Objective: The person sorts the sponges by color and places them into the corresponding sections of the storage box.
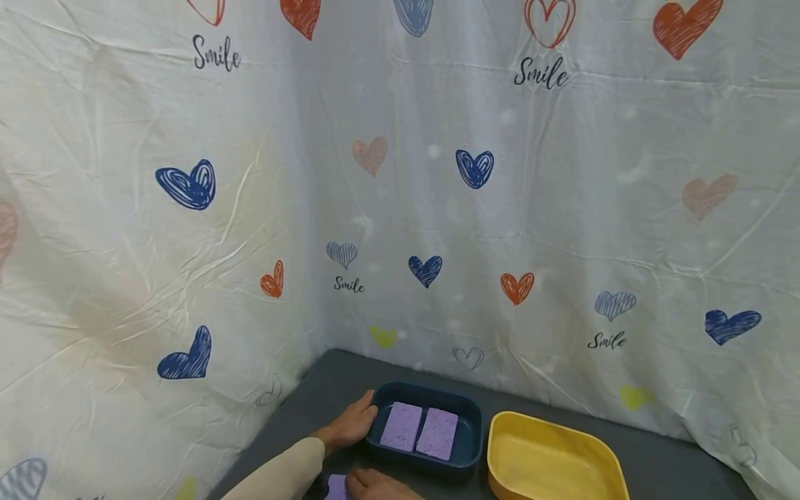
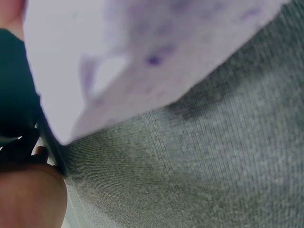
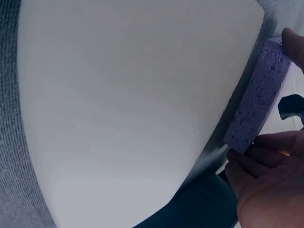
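My left hand (image 1: 353,422) holds a dark blue rectangular container (image 1: 459,401) at its left wall, with the fingertips right at the rim. Inside the container, two lilac sponges (image 1: 402,426) lie flat side by side. At the lower edge of the head view, my right hand (image 1: 381,485) has another lilac sponge (image 1: 337,487) in front of the container. The right wrist view shows that sponge (image 3: 259,97) pinched between the thumb (image 3: 294,47) and fingers. It looms large and blurred in the left wrist view, with the left hand (image 2: 33,197) low in the corner.
A yellow rectangular container (image 1: 550,444) stands just right of the dark blue one. Both are on a dark grey tabletop (image 1: 346,371). A pale curtain (image 1: 431,215) printed with hearts hangs behind and along the left side of the table.
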{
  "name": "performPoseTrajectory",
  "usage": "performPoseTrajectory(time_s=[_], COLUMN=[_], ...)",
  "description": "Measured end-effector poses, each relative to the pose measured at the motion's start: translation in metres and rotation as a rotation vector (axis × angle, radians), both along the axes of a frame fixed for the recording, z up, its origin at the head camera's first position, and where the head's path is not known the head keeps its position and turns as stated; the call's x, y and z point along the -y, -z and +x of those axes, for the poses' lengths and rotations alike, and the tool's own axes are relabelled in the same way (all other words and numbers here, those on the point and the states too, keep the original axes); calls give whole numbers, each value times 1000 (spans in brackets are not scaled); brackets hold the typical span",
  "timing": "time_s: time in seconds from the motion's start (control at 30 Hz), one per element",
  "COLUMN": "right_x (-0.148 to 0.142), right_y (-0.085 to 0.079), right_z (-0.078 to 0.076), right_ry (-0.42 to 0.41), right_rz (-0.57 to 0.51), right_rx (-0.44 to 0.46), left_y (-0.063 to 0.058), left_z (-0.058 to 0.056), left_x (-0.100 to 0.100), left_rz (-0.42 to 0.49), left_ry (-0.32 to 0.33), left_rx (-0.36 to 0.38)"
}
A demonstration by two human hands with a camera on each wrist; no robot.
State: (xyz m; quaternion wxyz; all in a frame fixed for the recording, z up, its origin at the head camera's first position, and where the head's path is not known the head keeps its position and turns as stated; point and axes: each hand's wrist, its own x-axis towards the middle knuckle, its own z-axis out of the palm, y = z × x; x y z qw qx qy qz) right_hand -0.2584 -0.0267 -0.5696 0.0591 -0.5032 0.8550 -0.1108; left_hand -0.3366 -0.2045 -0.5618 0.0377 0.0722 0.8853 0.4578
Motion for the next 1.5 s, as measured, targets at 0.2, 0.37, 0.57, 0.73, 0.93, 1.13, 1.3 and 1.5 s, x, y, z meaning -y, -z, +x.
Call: performPoseTrajectory(time_s=[0.2, 0.37, 0.57, 0.73, 0.93, 1.13, 1.3, 1.5], right_x=[-3, -14, -23, -32, -46, -59, -72, -84], right_y=[-7, -14, -22, -40, -70, -98, -115, -130], right_z=[1, 0, -2, 1, 6, 5, 3, -5], right_ry=[-16, -28, -105, -82, -43, 74, 146, 204], right_rz=[15, 24, 20, 35, 46, 88, 92, 88], right_rx=[-48, -87, -154, -55, 1, 100, 62, -36], left_y=[-2, -2, -2, -3, -3, -2, -1, 1], left_z=[2, 2, 1, 1, 1, 2, 0, -2], left_x=[0, 1, 2, 3, 4, 6, 6, 5], left_rz=[2, 10, 15, 14, -3, 6, 18, 25], left_ry=[-7, -1, -2, 6, 9, 24, 37, 21], left_rx=[1, -18, -8, -18, -35, -14, 20, 51])
